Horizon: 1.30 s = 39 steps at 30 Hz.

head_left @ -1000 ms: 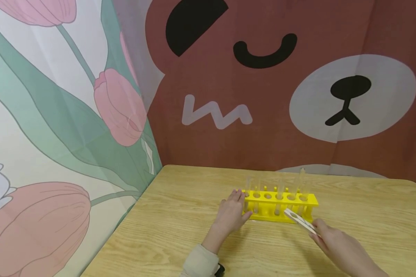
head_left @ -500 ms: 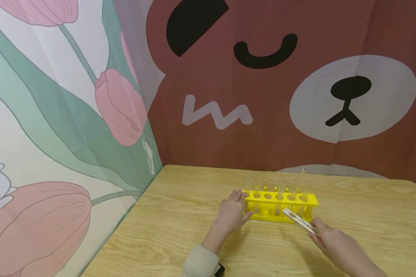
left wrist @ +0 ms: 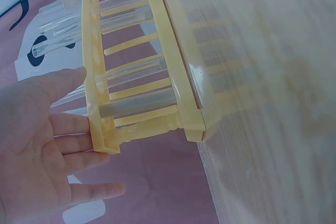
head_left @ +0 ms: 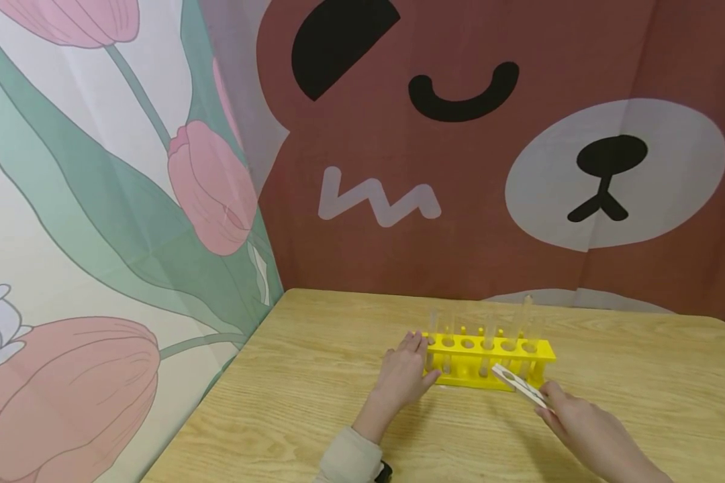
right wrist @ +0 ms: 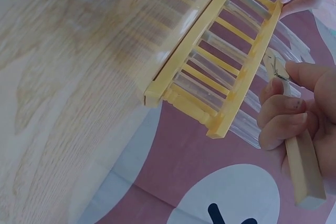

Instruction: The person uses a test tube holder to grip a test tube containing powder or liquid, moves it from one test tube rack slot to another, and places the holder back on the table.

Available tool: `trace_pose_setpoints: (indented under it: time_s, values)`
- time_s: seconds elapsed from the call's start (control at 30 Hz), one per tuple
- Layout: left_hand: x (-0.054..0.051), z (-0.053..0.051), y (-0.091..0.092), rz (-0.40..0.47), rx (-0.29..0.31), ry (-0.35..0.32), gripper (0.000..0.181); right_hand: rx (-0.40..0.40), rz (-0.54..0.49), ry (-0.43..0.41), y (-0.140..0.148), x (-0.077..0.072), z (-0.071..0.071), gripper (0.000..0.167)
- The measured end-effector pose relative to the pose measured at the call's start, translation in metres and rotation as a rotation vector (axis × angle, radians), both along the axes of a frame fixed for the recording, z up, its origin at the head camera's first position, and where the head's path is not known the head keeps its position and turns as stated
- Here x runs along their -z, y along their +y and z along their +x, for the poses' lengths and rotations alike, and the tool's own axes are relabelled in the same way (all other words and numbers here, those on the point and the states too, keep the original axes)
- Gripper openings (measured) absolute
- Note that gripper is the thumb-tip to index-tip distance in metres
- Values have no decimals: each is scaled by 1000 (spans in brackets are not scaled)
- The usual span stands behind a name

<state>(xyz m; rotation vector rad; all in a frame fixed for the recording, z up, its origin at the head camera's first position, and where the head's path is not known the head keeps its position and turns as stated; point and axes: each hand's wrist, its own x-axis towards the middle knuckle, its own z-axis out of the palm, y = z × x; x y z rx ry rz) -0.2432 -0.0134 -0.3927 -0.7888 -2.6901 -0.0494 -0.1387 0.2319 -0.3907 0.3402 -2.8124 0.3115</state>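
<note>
A yellow test tube rack (head_left: 477, 350) stands upright on the table, holding several clear test tubes (head_left: 489, 332); its third hole from the left has no tube. At the rack's left end, my left hand (head_left: 402, 374) holds the top plate between thumb and fingers, its little finger stretched out in the left wrist view. My right hand (head_left: 583, 419) grips a wooden test tube clamp (head_left: 516, 382) with a metal spring, its tips pointing toward the rack's front. In the right wrist view, curled fingers wrap the clamp's handle (right wrist: 304, 174). No tube shows between the clamp's tips.
The wood-grain table (head_left: 314, 376) runs back to a wall hanging with a brown bear (head_left: 362, 261). On the left hangs a tulip-print cloth (head_left: 115, 228). Short yellow pegs (head_left: 480, 331) rise along the rack's rear.
The clamp and my right hand have drifted very slightly left. My left hand and the rack hold their places, while the head view has tilted a touch.
</note>
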Motion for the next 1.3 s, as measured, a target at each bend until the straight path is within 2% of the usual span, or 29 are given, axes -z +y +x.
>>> trace_pose_setpoints:
  time_s: [0.43,1.07,1.3]
  values:
    - [0,0,0,1,2,-3,59,12,4,-22,-2,-1,-2,23]
    - [-1,1,-1,-5,-2,-8,60,10,-1,19,-6,-1,-4,24]
    - [0,1,0,0,-1,1,59,-24,-17,93,-7,1,-5,26]
